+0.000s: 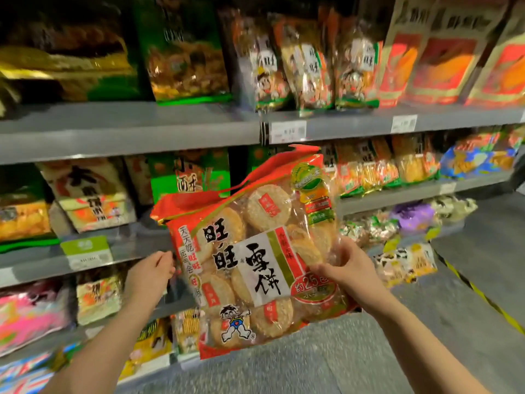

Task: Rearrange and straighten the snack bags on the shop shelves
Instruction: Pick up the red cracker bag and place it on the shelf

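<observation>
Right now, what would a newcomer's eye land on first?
A big red rice-cracker bag fills the centre, tilted, held before the shelves: left grip pinches its left edge, right grip holds its right side. Behind, grey shelves packed with snack bags; yellow-black floor tape lower right.

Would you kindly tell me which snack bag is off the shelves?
The big red rice-cracker bag with round crackers showing: the left hand pinches its left edge and the right hand grips its right side. The others sit on shelves.
</observation>
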A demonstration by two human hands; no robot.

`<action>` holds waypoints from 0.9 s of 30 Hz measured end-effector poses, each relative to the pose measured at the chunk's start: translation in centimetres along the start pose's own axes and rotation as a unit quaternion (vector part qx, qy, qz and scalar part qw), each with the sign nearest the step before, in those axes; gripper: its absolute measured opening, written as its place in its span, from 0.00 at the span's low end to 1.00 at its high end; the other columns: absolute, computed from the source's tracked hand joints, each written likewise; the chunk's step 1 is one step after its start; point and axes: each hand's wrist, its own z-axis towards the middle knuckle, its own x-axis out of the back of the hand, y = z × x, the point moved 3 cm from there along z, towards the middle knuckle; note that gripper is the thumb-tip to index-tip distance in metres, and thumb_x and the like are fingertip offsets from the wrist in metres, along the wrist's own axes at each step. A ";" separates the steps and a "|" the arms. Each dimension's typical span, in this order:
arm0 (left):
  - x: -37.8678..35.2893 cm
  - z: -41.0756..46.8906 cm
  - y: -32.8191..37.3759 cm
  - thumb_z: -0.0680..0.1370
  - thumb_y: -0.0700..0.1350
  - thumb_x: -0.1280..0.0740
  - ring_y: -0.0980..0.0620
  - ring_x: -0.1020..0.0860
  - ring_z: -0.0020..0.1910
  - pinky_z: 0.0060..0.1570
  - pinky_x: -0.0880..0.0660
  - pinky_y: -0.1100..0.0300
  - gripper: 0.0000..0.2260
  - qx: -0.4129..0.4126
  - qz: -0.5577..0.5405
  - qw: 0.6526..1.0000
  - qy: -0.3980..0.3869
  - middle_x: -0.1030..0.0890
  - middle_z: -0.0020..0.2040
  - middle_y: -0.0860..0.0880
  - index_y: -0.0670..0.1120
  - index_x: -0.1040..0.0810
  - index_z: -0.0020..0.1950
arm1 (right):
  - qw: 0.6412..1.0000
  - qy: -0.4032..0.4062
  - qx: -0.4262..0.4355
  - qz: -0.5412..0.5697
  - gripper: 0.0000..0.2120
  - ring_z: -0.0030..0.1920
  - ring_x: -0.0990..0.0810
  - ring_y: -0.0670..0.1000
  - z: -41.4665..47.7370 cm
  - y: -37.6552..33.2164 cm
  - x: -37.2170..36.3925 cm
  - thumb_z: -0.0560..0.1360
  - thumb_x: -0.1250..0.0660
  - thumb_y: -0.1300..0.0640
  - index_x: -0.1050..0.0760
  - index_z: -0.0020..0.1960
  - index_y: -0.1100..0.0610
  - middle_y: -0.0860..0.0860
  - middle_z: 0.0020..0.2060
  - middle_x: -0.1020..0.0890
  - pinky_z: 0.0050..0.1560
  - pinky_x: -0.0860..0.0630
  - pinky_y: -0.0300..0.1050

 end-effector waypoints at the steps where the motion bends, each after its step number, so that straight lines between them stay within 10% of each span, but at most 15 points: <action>1: -0.8 0.1 -1.4 0.80 0.49 0.44 0.44 0.21 0.41 0.49 0.26 0.47 0.15 0.010 0.019 1.000 0.000 0.19 0.37 0.46 0.49 0.25 0.35 | 1.000 -0.011 -0.005 -0.004 0.29 0.46 0.17 0.49 0.4 1.3 -0.6 0.54 0.20 0.50 0.27 0.52 0.50 0.50 0.46 0.17 0.45 0.20 0.47; 8: -6.7 3.3 -11.7 0.81 0.42 0.48 0.37 0.24 0.48 0.46 0.30 0.48 0.15 0.048 0.055 0.996 -0.045 0.23 0.43 0.38 0.37 0.26 0.45 | 0.998 -0.055 0.008 -0.039 0.32 0.47 0.18 0.47 4.5 12.0 -6.9 0.52 0.22 0.44 0.27 0.54 0.50 0.48 0.46 0.17 0.48 0.21 0.46; 13: -11.1 7.2 -17.6 0.81 0.39 0.45 0.54 0.30 0.37 0.40 0.31 0.63 0.17 0.016 0.003 1.000 -0.022 0.31 0.36 0.56 0.54 0.34 0.35 | 0.998 -0.039 0.043 -0.015 0.36 0.42 0.21 0.34 8.1 20.9 -12.3 0.47 0.25 0.42 0.26 0.53 0.52 0.44 0.42 0.17 0.44 0.27 0.30; 17: -15.1 11.0 -21.5 0.80 0.40 0.43 0.44 0.27 0.39 0.46 0.28 0.49 0.13 -0.056 -0.009 0.998 -0.007 0.28 0.37 0.50 0.46 0.29 0.37 | 0.995 -0.006 0.103 0.001 0.29 0.34 0.25 0.26 9.7 26.0 -15.6 0.46 0.31 0.42 0.29 0.45 0.49 0.30 0.32 0.20 0.34 0.33 0.21; 19: -16.7 12.3 -22.8 0.78 0.51 0.44 0.41 0.24 0.49 0.52 0.26 0.44 0.13 -0.075 -0.074 0.994 0.011 0.22 0.49 0.45 0.48 0.23 0.54 | 0.993 0.006 0.119 0.024 0.27 0.34 0.23 0.30 10.9 28.6 -16.7 0.48 0.29 0.43 0.29 0.45 0.50 0.31 0.32 0.20 0.36 0.31 0.23; 27: -20.6 14.5 -21.6 0.79 0.57 0.46 0.50 0.27 0.55 0.50 0.31 0.54 0.21 -0.204 -0.105 0.972 0.047 0.28 0.57 0.54 0.53 0.42 0.71 | 0.981 0.033 0.150 0.120 0.21 0.41 0.16 0.49 15.6 33.6 -19.2 0.53 0.25 0.48 0.27 0.43 0.47 0.50 0.42 0.17 0.37 0.21 0.39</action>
